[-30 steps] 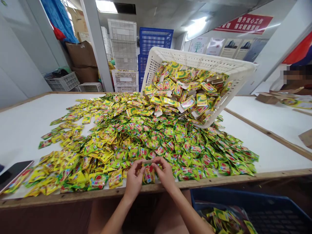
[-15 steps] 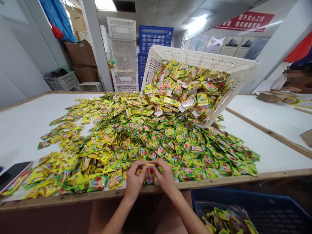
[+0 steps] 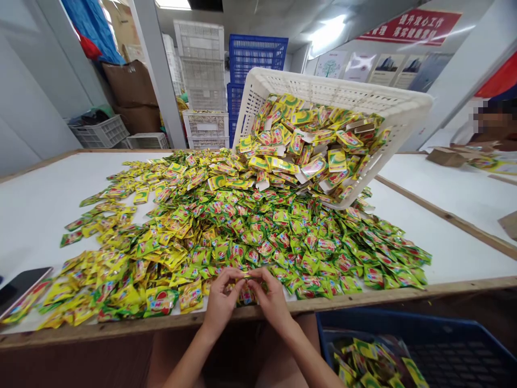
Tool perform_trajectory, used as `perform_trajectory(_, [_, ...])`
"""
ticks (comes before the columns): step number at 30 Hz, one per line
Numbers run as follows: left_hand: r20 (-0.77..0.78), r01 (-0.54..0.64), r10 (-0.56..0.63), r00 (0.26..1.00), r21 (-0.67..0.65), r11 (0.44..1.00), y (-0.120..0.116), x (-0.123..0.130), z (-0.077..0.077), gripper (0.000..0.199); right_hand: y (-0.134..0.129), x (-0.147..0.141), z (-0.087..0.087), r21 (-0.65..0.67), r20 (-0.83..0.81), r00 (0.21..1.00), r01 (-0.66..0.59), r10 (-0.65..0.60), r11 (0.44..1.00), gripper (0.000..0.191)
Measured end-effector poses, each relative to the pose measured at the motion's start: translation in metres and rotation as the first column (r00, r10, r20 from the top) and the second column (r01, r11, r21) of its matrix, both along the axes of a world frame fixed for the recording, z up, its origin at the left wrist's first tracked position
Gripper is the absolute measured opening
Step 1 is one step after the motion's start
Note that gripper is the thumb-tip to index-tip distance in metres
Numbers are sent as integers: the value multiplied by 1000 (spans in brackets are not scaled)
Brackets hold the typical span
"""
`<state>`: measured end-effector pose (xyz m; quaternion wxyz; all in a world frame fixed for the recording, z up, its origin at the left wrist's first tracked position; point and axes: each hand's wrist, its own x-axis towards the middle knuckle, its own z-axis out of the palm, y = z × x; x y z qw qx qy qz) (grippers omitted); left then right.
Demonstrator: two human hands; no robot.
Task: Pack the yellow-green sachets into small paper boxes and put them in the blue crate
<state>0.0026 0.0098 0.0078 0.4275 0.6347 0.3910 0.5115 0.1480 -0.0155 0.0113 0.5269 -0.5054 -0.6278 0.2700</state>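
Observation:
My left hand and my right hand meet at the table's front edge. Both are closed, thumbs and fingertips pinching a small yellow box between them. Fingers cover most of the box, so its flaps cannot be made out. Around and beyond my hands spreads a heap of small green and yellow candy packets. Behind the heap a white plastic basket lies tipped toward me, full of small yellow printed boxes, some with open flaps and some spilling onto the packets.
A wooden strip edges the white table. At its left lies a phone. Below the right front edge stands a blue crate holding yellow boxes. White crates and blue crates are stacked behind. Part of another person shows far right.
Both hands stay at the same spot with the box between them; the fingers have shifted slightly and less yellow shows. The camera view has moved a little.

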Motion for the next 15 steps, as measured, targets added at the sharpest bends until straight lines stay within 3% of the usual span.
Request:
perform_trajectory(3, [-43,0,1,999,20,1000,0,0,0,12,-2,-4,-5,-29,-6,1000,-7,7,1000,12])
perform_trajectory(5, [-99,-21,25,995,43,999,-1,2,11,14,-5,-8,-1,-14,-17,1000,2,-3,1000,14])
perform_trajectory(7, [-147,-57,67,987,75,996,-8,2,36,19,-15,-8,6,18,-46,998,54,-53,998,15])
perform_trajectory(9, [-144,-65,81,986,113,991,-21,-4,69,23,-35,4,14,63,-80,976,206,-201,977,16])
perform_trajectory(11, [-177,42,-15,984,154,987,-41,-14,99,19,-65,34,20,80,-93,895,443,-436,893,17])
perform_trajectory(13, [-212,126,-82,974,202,971,-64,-25,112,22,-99,81,21,35,-23,754,657,-656,753,21])
perform_trajectory(14, [-179,55,-16,984,214,975,-76,-28,112,30,-116,108,20,-10,94,694,717,-714,697,22])
perform_trajectory(15, [-125,-60,91,988,232,971,-86,-29,106,40,-131,134,18,-47,279,674,721,-684,691,24])
